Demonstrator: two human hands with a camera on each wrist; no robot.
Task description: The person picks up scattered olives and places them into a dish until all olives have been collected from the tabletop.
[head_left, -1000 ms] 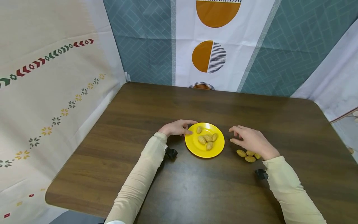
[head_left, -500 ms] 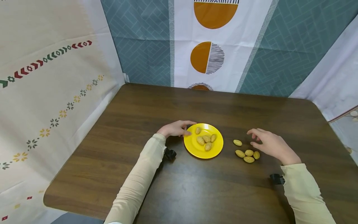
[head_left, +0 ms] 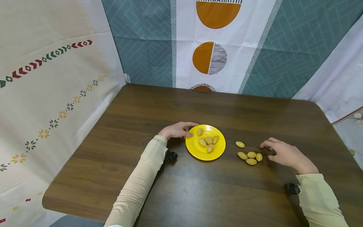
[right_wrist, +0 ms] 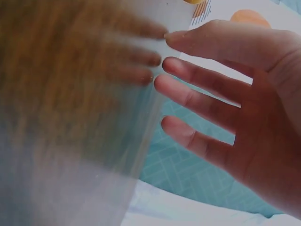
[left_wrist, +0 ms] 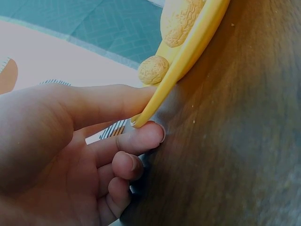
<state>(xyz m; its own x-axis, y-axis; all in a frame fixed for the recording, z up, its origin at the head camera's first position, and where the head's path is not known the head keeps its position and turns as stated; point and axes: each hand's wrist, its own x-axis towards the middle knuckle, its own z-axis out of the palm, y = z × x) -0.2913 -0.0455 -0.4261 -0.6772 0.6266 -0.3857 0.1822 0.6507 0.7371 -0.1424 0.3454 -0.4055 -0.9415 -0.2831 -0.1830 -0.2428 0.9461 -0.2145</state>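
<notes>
My left hand (head_left: 176,130) pinches the left rim of a yellow plate (head_left: 200,153). In the left wrist view the thumb lies over the rim (left_wrist: 181,61) and the fingers are beneath it. Several tan, wrinkled oval nuts (head_left: 208,140), apparently in their shells, lie on the plate. To the plate's right, several more yellowish nuts (head_left: 251,161) rest on the table, one nut (head_left: 239,144) a little behind the others. My right hand (head_left: 287,154) is over the table right of this group, holding nothing. Its fingers are spread and loosely bent in the right wrist view, with fingertips close to the tabletop.
The dark wooden table (head_left: 170,104) has rounded corners and ends at a hanging patterned curtain (head_left: 147,47) behind. A pale printed cloth (head_left: 56,78) hangs at the left. A black wrist camera (head_left: 171,156) sits under the left forearm; another black camera (head_left: 292,188) is at the right wrist.
My right hand has moved right and toward me, away from the plate and past the loose nuts, uncovering them. My left hand keeps its hold on the plate rim.
</notes>
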